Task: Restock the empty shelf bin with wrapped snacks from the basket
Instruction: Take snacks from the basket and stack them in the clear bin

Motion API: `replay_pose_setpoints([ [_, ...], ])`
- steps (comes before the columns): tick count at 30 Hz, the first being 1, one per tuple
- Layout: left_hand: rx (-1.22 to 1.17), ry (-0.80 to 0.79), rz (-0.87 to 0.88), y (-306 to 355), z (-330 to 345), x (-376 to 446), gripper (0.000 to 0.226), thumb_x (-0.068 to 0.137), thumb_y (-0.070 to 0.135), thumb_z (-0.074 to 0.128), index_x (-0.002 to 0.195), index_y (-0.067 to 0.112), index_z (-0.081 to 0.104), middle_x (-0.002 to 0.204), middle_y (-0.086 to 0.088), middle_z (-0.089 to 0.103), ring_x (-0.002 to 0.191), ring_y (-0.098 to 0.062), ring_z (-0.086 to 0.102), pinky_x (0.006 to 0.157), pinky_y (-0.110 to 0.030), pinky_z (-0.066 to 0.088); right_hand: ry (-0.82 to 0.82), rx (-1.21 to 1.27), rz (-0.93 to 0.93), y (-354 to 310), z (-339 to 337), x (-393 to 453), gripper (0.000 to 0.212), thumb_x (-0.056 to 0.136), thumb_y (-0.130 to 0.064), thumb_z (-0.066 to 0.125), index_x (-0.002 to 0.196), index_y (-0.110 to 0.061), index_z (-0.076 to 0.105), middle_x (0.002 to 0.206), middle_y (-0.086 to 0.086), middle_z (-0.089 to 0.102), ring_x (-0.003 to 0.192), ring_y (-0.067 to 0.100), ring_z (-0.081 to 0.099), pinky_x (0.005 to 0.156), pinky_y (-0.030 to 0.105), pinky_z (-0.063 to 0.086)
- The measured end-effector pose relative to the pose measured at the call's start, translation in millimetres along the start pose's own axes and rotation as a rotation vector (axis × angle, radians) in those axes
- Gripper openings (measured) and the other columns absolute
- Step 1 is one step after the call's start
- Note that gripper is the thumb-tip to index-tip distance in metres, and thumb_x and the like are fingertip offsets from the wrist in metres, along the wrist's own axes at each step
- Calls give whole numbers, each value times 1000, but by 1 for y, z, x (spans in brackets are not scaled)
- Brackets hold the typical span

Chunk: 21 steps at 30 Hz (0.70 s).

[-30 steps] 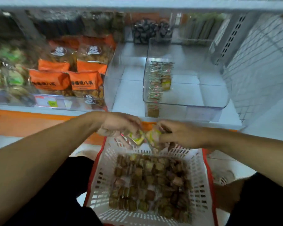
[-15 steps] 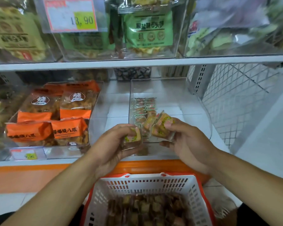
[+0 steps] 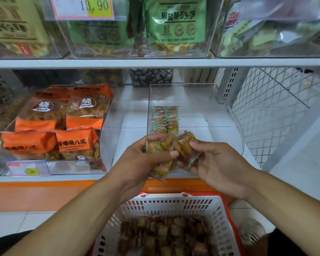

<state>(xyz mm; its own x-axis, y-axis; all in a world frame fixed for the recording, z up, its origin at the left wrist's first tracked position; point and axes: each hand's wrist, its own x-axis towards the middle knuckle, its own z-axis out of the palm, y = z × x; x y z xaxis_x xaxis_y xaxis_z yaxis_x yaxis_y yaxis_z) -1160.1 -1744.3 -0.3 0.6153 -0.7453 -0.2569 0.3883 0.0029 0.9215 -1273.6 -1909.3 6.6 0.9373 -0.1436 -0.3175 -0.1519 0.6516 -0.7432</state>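
A clear plastic shelf bin (image 3: 227, 115) stands on the lower shelf, with two short rows of wrapped snacks (image 3: 164, 117) lined along its left wall. My left hand (image 3: 142, 159) grips a few brown wrapped snacks (image 3: 160, 146) in front of the bin. My right hand (image 3: 214, 163) pinches another wrapped snack (image 3: 185, 143) right beside them, the packets touching. Below, a white basket (image 3: 174, 204) with a red rim holds several more wrapped snacks (image 3: 166, 235).
A clear bin of orange snack bags (image 3: 63, 126) sits to the left on the same shelf. The shelf above (image 3: 155, 62) carries bins of green and tan packets. A white wire mesh panel (image 3: 277, 111) closes the right side. An orange kickboard (image 3: 35, 194) runs beneath.
Both hands rose from the basket to the front of the bin carrying snacks. In the last half second they drew together until the packets touch.
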Motion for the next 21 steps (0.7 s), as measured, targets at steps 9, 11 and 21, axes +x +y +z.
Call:
replay_pose_setpoints([
  [9, 19, 29, 30, 5, 6, 2, 52, 62, 22, 87, 112, 18, 74, 104, -19, 77, 81, -31, 74, 50, -30, 55, -217, -321, 164, -35, -8, 2, 48, 86, 6, 61, 134, 5, 56, 131, 31, 59, 118, 37, 60, 101, 43, 50],
  [11, 23, 41, 44, 5, 8, 3, 59, 61, 22, 87, 118, 16, 70, 102, -17, 77, 80, -28, 75, 50, -30, 55, -286, -391, 192, -46, -13, 9, 55, 83, 9, 59, 138, 2, 54, 137, 28, 57, 127, 38, 56, 112, 45, 42],
  [21, 136, 117, 78, -13, 23, 13, 38, 79, 11, 85, 112, 22, 70, 88, -7, 79, 73, -30, 77, 51, -32, 58, 379, -1187, -40, -40, -54, 91, 39, 76, 2, 75, 106, -14, 58, 89, 0, 65, 66, 6, 61, 47, 15, 46],
])
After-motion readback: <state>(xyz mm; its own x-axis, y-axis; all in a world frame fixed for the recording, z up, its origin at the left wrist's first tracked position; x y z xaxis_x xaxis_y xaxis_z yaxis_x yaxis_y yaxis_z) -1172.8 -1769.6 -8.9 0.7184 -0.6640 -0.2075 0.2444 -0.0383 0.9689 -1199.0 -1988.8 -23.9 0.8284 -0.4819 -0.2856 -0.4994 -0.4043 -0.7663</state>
